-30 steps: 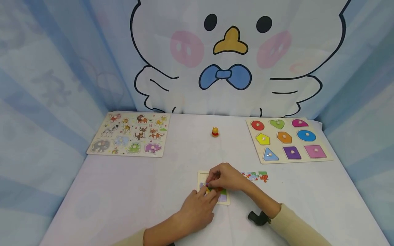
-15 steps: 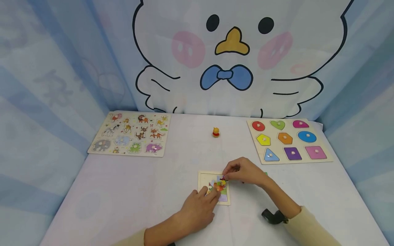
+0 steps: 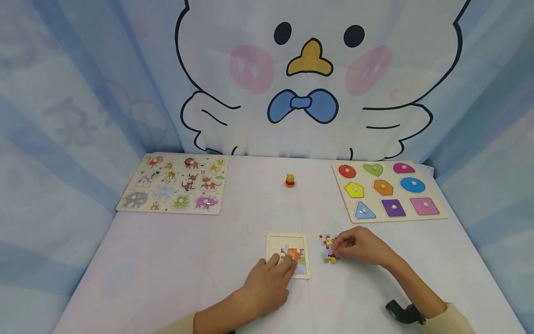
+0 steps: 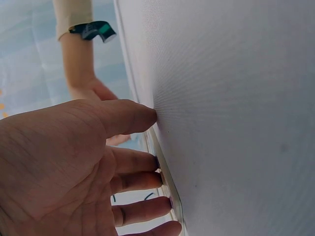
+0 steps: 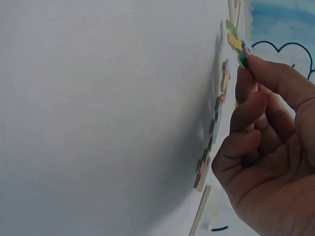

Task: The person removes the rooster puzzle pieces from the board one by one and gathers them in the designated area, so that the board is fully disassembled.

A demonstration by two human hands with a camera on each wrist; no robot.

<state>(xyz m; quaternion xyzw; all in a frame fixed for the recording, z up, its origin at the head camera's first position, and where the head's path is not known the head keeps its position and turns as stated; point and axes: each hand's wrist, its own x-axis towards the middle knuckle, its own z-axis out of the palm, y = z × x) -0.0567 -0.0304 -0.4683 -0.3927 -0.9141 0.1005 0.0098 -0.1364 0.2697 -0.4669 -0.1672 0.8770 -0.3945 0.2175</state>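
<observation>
A small wooden jigsaw frame [image 3: 271,238] lies at the front middle of the table, with several joined pieces [image 3: 297,254] in its lower right part. My left hand [image 3: 267,285] rests at its lower edge, fingers extended over the pieces; in the left wrist view, the fingertips [image 4: 165,202] touch the frame's side. To the right of the frame, my right hand [image 3: 366,248] pinches a colourful jigsaw piece [image 5: 236,43] between thumb and forefinger, raised above the table. Loose jigsaw pieces [image 5: 216,118] lie in a row beneath this hand, partly hidden by it in the head view.
An animal puzzle board [image 3: 175,183] lies at the back left, and a knobbed shape board [image 3: 390,191] at the back right. Between them stands a small yellow and red figure [image 3: 289,180]. A patterned curtain [image 3: 308,134] closes off the back.
The right hand has moved right, from over the frame to beside the loose pieces, with the jigsaw piece still pinched. The left hand stays on the frame.
</observation>
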